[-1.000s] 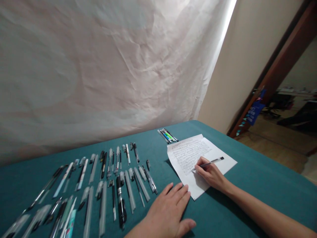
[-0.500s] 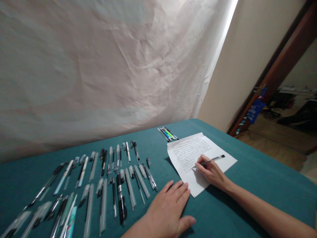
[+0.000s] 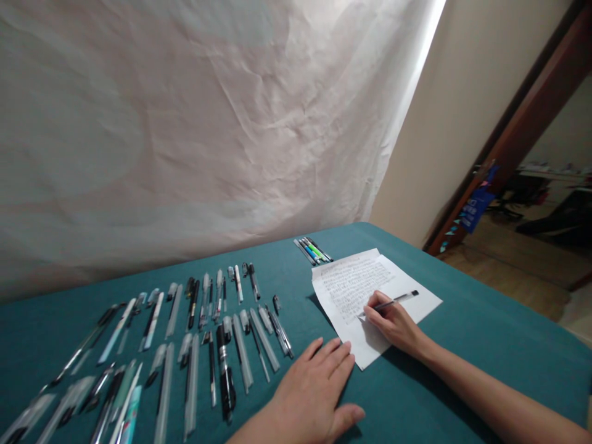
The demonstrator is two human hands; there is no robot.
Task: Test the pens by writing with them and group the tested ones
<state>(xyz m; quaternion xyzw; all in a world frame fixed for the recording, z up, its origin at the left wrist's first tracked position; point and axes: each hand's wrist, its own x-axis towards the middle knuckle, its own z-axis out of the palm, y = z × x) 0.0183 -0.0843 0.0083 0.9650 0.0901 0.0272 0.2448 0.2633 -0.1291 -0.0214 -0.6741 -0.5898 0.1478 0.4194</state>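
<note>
Handwriting fills much of a white sheet of paper [image 3: 393, 296], which lies at a slant on the table. My right hand [image 3: 388, 317] rests on the sheet, its fingers closed around a pen [image 3: 398, 299] with a clear barrel and a dark end. The pen's tip is at the lower lines of writing. Palm down on the cloth, my left hand [image 3: 314, 382] lies flat with fingers spread, its fingertips at the sheet's near left edge. It holds nothing.
Dismantled pens, caps and refills, among them a thick black pen [image 3: 226, 376], lie in rows on the green tablecloth [image 3: 490, 345] at left. A small bundle of pens [image 3: 313, 250] lies behind the paper. A pale curtain [image 3: 208, 123] hangs beyond the table.
Hardly anything differs. The view has shifted very slightly; my right hand still grips the pen on the paper and my left hand stays flat on the table.
</note>
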